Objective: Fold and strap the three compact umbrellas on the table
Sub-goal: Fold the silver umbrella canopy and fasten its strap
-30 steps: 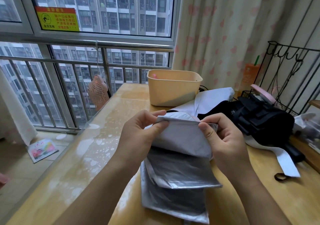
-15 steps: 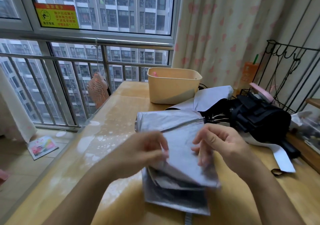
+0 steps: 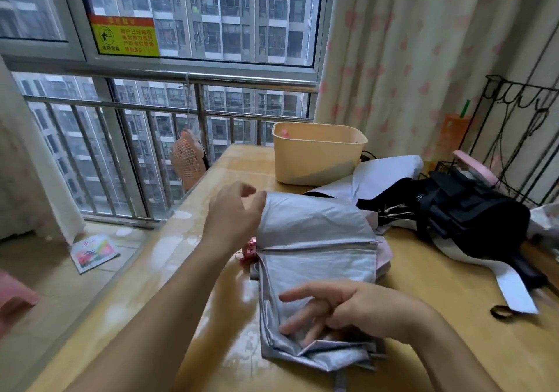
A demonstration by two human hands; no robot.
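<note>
Floor left of the desk (image 3: 423, 270): pink stool (image 3: 12, 298), booklet (image 3: 93, 252); pink fan (image 3: 189, 161) just beyond the desk's left edge, by the window rail.

Left hand (image 3: 234, 219) raised at the far left corner of the silver umbrella (image 3: 317, 240); thumb against the fabric edge, fingers loosely bent, blurred; cannot tell whether it pinches the cloth or only touches it. Small pink charm (image 3: 248, 248) pokes out at the umbrella's left side, just under that hand.

Silver umbrella lies collapsed in the middle of the desk toward the near edge; canopy loose in flat overlapping folds, one rib running across it, not strapped.

Right hand (image 3: 348, 313) low over the umbrella's near end; fingers spread and nearly straight, tips resting on the folds, gripping nothing.

Beige bin (image 3: 317, 152) at the far edge, behind the silver umbrella; white umbrella (image 3: 387, 174) just right of the bin, unfolded and slack; black umbrella (image 3: 472, 213) touching it at the right edge, bunched, with a white strap (image 3: 514, 292) trailing toward the near side; black hair tie (image 3: 500, 311) beside the strap's end; wire rack (image 3: 514, 125) at the far right corner.
</note>
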